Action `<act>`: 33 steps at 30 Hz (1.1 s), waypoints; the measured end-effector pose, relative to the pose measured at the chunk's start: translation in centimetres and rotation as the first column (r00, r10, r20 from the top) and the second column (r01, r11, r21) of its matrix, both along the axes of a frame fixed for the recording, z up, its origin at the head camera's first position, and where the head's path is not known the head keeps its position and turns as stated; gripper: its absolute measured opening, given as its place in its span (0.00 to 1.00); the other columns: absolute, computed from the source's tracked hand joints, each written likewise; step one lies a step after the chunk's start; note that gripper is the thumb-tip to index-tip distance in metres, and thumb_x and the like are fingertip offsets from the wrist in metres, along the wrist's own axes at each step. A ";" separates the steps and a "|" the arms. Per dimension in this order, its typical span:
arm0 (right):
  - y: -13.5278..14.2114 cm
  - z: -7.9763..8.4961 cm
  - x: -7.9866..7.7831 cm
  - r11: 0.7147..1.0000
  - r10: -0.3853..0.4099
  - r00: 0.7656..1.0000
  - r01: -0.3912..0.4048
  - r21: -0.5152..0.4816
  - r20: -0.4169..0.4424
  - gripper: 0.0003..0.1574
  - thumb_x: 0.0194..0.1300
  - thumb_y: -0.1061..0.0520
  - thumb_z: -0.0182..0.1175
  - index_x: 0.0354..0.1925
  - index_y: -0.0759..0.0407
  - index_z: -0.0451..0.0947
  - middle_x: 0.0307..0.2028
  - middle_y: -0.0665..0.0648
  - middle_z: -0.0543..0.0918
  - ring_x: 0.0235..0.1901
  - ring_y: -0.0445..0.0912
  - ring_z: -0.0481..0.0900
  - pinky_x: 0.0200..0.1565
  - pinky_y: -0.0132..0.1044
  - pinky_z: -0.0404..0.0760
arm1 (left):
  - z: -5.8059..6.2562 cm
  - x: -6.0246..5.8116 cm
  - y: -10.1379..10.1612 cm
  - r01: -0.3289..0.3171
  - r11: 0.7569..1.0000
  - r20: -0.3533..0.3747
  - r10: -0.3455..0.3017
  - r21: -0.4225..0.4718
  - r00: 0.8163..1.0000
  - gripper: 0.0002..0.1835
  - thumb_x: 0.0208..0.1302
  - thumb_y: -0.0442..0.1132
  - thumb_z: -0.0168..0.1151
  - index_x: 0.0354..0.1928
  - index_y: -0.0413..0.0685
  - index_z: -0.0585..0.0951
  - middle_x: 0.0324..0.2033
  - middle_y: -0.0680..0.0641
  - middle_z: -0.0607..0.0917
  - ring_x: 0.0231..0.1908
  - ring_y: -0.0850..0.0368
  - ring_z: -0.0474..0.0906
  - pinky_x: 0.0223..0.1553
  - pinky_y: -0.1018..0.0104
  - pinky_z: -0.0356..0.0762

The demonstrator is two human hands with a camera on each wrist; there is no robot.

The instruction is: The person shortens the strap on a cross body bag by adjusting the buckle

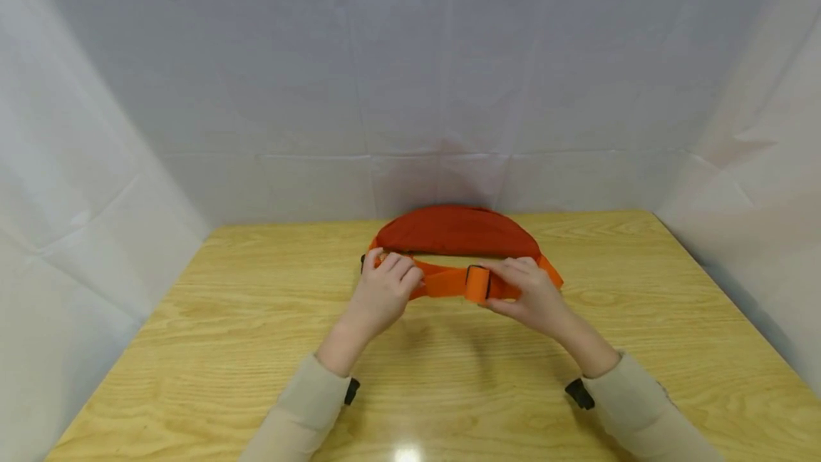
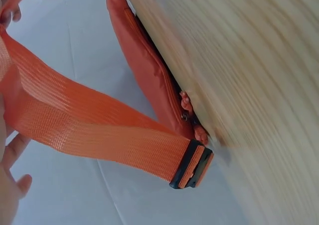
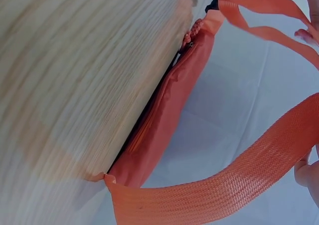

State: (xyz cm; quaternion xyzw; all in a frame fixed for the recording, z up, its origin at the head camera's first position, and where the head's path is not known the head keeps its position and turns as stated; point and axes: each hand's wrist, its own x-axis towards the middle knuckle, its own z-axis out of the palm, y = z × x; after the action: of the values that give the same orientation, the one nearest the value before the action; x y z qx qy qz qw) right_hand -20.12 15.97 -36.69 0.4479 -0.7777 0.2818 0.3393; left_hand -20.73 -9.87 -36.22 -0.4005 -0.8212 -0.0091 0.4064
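A red pouch [image 1: 458, 229] lies at the far edge of the wooden table [image 1: 224, 305], right by the white sheet [image 1: 385, 70] behind it. Its orange strap [image 1: 445, 282] loops forward toward the person. The left hand [image 1: 383, 289] has its fingers curled round the strap's left part; the right hand [image 1: 531, 296] pinches it between thumb and fingers, just beside the black-edged slider [image 1: 477, 284].

I see white glare [image 1: 407, 455] on the near part of the yellow wood-grain table [image 1: 442, 394], faint shadows [image 1: 482, 358] beyond. Both wrist views look hazy.
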 end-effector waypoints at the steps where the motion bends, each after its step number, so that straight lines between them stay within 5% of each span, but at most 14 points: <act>1: 0.0 0.0 0.0 1.000 -0.002 1.000 0.002 -0.002 -0.005 0.29 0.52 0.45 0.62 0.45 0.65 0.76 0.36 0.57 0.80 0.30 0.47 0.74 0.35 0.42 0.70 | 0.0 0.0 -0.2 -0.011 1.000 0.034 0.011 -0.012 0.999 0.06 0.59 0.42 0.56 0.28 0.48 0.74 0.31 0.50 0.76 0.36 0.53 0.72 0.46 0.46 0.62; 9: 0.4 -0.1 -0.1 1.000 -0.011 1.000 0.011 0.007 0.015 0.33 0.53 0.40 0.58 0.45 0.66 0.76 0.35 0.57 0.80 0.30 0.47 0.74 0.35 0.42 0.70 | 0.5 0.2 -1.3 -0.045 0.995 0.198 0.061 -0.085 0.978 0.04 0.57 0.36 0.58 0.30 0.50 0.73 0.43 0.48 0.74 0.51 0.50 0.65 0.50 0.42 0.55; 25: 0.6 -0.5 -0.6 0.997 0.023 0.999 -0.022 0.070 -0.025 0.32 0.50 0.44 0.63 0.45 0.66 0.76 0.35 0.57 0.80 0.29 0.46 0.73 0.33 0.42 0.68 | 0.0 -0.1 -2.9 0.032 0.998 0.258 -0.016 -0.059 0.966 0.05 0.57 0.38 0.59 0.29 0.50 0.72 0.40 0.50 0.75 0.52 0.50 0.65 0.53 0.44 0.53; 33: 1.2 -0.8 -0.9 0.997 0.008 1.000 -0.009 0.074 0.003 0.33 0.44 0.48 0.69 0.44 0.69 0.76 0.35 0.58 0.80 0.28 0.47 0.72 0.32 0.40 0.68 | -0.1 -0.2 -4.3 -0.036 0.998 0.352 0.054 -0.058 0.935 0.04 0.58 0.38 0.58 0.28 0.53 0.74 0.40 0.51 0.76 0.52 0.51 0.65 0.52 0.43 0.53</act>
State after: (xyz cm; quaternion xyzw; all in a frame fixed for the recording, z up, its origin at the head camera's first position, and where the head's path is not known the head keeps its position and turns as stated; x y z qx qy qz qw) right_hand -20.99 17.14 -37.45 0.4630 -0.7861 0.2549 0.3204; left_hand -20.91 -14.15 -36.36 -0.3837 -0.8897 -0.0508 0.2422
